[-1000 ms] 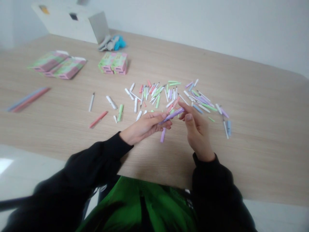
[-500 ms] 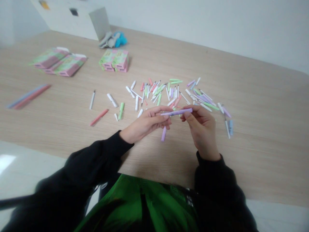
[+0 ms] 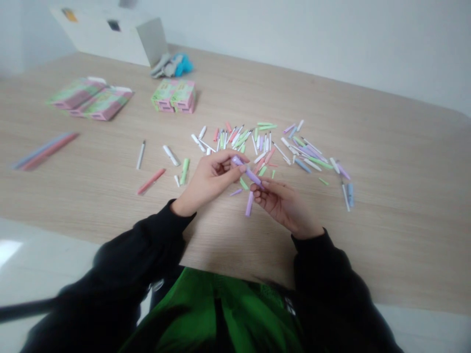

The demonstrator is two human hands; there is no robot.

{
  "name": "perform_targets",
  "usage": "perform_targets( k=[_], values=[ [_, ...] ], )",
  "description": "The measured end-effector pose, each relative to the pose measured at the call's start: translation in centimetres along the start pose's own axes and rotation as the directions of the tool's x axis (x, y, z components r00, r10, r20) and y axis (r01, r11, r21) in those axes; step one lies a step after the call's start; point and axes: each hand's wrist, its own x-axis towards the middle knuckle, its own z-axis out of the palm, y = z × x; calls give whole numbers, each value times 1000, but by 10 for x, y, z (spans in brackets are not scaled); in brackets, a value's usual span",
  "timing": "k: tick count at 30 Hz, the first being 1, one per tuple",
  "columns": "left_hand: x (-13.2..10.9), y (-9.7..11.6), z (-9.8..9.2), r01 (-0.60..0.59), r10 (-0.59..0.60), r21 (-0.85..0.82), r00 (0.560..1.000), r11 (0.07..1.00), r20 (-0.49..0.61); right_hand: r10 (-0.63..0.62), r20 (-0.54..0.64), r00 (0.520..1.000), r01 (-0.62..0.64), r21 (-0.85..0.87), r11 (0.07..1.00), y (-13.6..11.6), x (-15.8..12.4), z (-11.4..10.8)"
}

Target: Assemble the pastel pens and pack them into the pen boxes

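Between my two hands is a purple pen (image 3: 252, 176), tilted down to the right. My left hand (image 3: 217, 176) pinches its upper left end between thumb and fingers. At the lower right end, the thumb and fingers of my right hand (image 3: 281, 202) close on it. Just below the pen, a purple pen cap (image 3: 249, 204) lies on the table, with a small purple piece (image 3: 236, 192) beside it. Behind my hands spreads a loose pile of pen parts (image 3: 243, 137) in white, green, red and purple, partly hidden by my left hand.
Pink and green boxes (image 3: 172, 96) are stacked at the back, and flatter ones (image 3: 106, 104) lie farther left. A white box (image 3: 147, 41) and grey-blue gloves (image 3: 172, 65) sit behind. Two long pens (image 3: 47, 151), a red pen part (image 3: 151, 181) and a green one (image 3: 184, 171) lie left.
The pen has turned from nearly level to slanting down rightward. My right hand has moved lower and left; my left hand has shifted slightly left and now grips the upper end.
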Motion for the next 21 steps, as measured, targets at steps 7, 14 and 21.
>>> perform_targets(
  k=[7,14,21],
  values=[
    [6,-6,-9,-29,28,-77,1000,997,-12,9,-4,1000,-9,45,999,-2,0,-1],
    [7,-9,-9,-5,5,-73,1000,997,10,-42,17,999,41,41,998,-1,-1,2],
    [9,-7,-9,1,-13,-154,997,988,-77,-182,-51,982,176,-109,978,-5,-1,-1]
  ],
)
